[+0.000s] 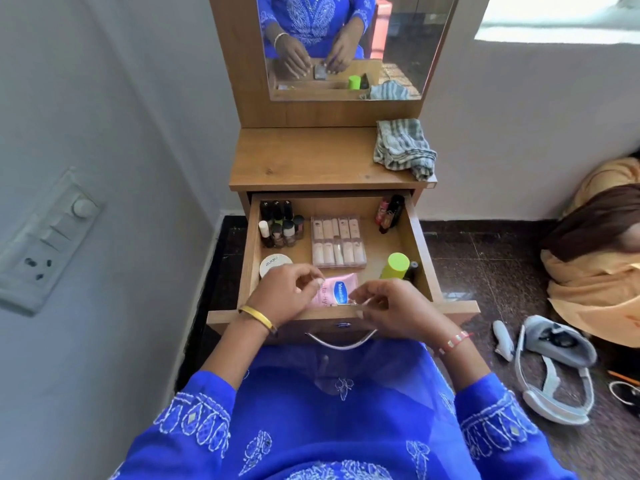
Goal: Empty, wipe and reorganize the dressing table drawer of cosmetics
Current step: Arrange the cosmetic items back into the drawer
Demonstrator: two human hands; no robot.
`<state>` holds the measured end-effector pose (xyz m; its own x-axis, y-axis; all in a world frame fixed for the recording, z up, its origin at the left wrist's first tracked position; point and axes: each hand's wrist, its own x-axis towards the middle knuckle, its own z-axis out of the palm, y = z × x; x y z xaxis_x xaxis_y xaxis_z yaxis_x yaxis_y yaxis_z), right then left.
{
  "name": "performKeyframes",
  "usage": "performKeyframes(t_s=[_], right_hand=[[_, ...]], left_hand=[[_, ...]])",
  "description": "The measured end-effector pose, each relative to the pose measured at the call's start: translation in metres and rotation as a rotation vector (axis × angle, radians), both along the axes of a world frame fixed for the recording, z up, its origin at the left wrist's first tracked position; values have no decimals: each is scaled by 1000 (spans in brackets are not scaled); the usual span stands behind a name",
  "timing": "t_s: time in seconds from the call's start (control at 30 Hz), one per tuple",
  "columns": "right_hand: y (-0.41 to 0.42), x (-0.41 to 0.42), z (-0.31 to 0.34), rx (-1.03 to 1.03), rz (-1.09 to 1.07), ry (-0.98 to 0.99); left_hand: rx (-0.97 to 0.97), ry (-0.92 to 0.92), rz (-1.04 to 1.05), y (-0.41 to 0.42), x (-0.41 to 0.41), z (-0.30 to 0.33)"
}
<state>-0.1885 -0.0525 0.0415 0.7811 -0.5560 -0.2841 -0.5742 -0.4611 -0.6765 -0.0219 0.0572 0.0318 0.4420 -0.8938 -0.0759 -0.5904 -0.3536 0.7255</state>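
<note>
The wooden drawer [420, 244] stands pulled out under the dressing table top. At its front lies a pink Vaseline pack [337, 291]. My left hand [285, 294] pinches the pack's left edge with curled fingers. My right hand [388, 304] curls over its right end by the drawer's front rim. Inside stand several nail polish bottles [280, 225] at back left, a clear case of lipsticks [337, 242] in the middle, a round white compact [275, 263], a green-capped bottle [396, 266] and dark tubes [389, 213] at back right.
A striped grey cloth [403, 148] lies crumpled on the table top's right side, below the mirror [349, 43]. A wall with a switch panel [48, 237] is close on the left. On the floor to the right lie a white headset [554, 368] and a person in tan clothes [595, 258].
</note>
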Motion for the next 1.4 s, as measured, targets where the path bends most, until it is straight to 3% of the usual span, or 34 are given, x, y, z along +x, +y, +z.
performKeyframes(t_s=[0.2, 0.4, 0.8, 1.23, 1.33, 1.4], right_hand=[[10, -3, 1, -80, 48, -7], [12, -1, 1, -132, 81, -44], [-12, 14, -5, -239, 119, -99], [-54, 56, -14, -327, 42, -158], [-53, 56, -19, -401, 9, -161], [-44, 51, -28, -508, -79, -291]], left_hand=[[72, 166, -79, 16, -11, 1], [155, 163, -100, 17, -2, 2], [89, 165, -55, -5, 15, 2], [-29, -219, 37, -44, 39, -11], [-213, -511, 35, -37, 37, -21], [-412, -618, 125, -28, 29, -30]])
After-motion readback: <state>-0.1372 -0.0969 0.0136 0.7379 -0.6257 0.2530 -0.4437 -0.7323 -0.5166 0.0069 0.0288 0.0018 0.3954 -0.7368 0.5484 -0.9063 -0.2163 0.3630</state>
